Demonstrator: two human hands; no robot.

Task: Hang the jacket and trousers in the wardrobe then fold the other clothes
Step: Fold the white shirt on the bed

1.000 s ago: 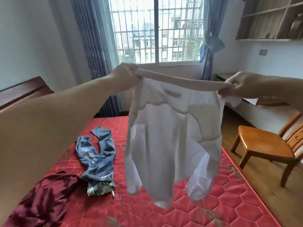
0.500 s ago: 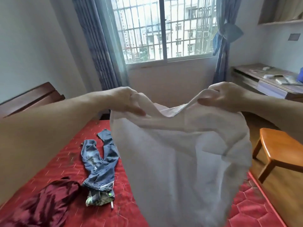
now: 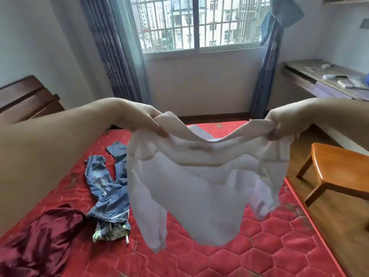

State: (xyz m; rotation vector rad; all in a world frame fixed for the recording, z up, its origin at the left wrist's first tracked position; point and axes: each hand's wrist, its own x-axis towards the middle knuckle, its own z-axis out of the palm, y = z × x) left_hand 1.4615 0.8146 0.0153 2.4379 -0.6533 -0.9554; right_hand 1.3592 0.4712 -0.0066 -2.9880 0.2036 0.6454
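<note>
A thin white long-sleeved top (image 3: 199, 182) hangs in the air over the red quilted mattress (image 3: 249, 254). My left hand (image 3: 145, 120) pinches its top edge on the left and my right hand (image 3: 283, 124) grips the top edge on the right, arms spread wide. The fabric sags between them and both sleeves dangle. Blue jeans (image 3: 107, 186) lie crumpled on the mattress to the left, waistband toward me. A dark red garment (image 3: 40, 242) lies bunched at the lower left.
A wooden chair (image 3: 339, 172) stands on the floor right of the bed. A desk (image 3: 323, 80) with papers runs along the right wall. A barred window (image 3: 195, 23) with curtains faces me. A wooden headboard (image 3: 26, 98) is at the left.
My hands have moved apart and lower, stretching out the white top's upper edge. The view has tilted down, showing more of the mattress.
</note>
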